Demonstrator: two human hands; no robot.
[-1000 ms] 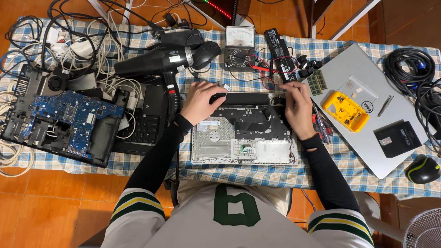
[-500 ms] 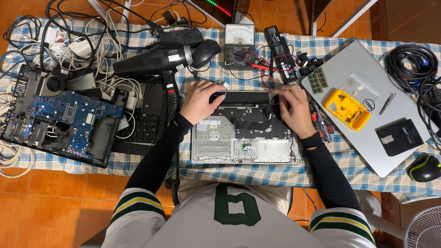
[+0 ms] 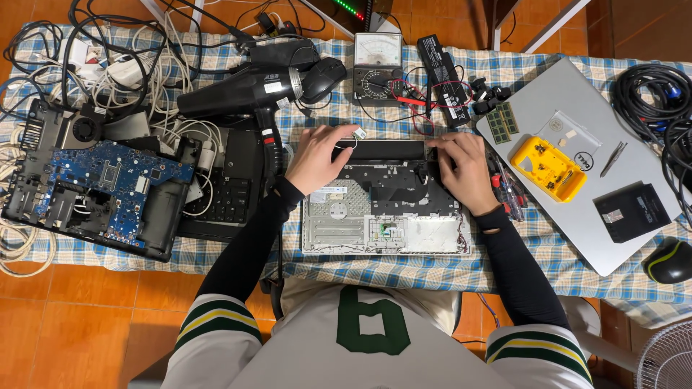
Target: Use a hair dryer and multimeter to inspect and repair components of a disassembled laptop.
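Observation:
An opened laptop base (image 3: 339, 230), silver-grey with its inner frame bare, lies on the checked cloth in front of me. Along its far edge sits a long black battery bar (image 3: 386, 150). My left hand (image 3: 319, 157) grips the bar's left end, fingertips by a small white tab (image 3: 358, 133). My right hand (image 3: 463, 169) holds the bar's right end, fingers curled over the corner. Both forearms are in black sleeves.
A black hair dryer (image 3: 245, 90) and a stripped laptop with a blue circuit board (image 3: 101, 184) lie left. An analogue meter (image 3: 378, 63) stands behind. To the right, a closed silver laptop (image 3: 577, 209) carries a yellow parts tray (image 3: 548, 167). Cables (image 3: 649, 94) and a mouse (image 3: 667, 261) sit far right.
My right hand has slid up and left onto the right end of the battery bar. My left hand's fingers have spread over the left end, and the whole bar now shows.

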